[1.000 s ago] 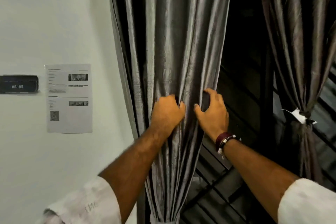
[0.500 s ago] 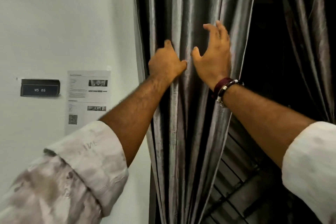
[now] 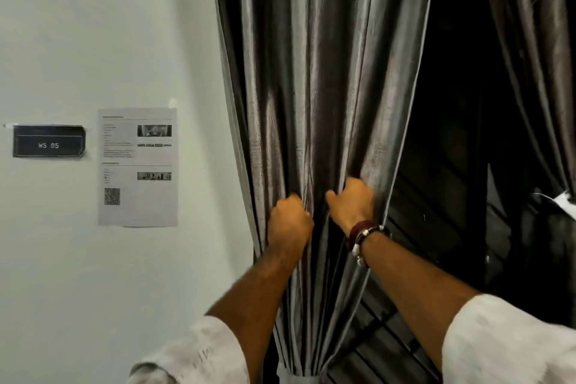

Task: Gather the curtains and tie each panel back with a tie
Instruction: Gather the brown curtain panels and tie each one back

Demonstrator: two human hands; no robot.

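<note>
A shiny grey curtain panel (image 3: 318, 72) hangs in folds beside the white wall. My left hand (image 3: 290, 221) is closed on its folds at mid height. My right hand (image 3: 352, 204), with a dark red bracelet on the wrist, grips the folds just to the right, near the panel's right edge. At the bottom the panel narrows into a white band (image 3: 296, 379), only partly in view. A second grey curtain panel (image 3: 542, 40) hangs at the far right, with a white tie (image 3: 565, 203) on it at the frame edge.
A white wall (image 3: 93, 40) on the left carries a dark "WS 05" sign (image 3: 48, 145) and a printed paper sheet (image 3: 138, 167). Between the two panels is a dark window with slats (image 3: 442, 196).
Both hands were raised high on the panel half a second ago with the right hand spread open; now they are lower again and both are closed on the folds.
</note>
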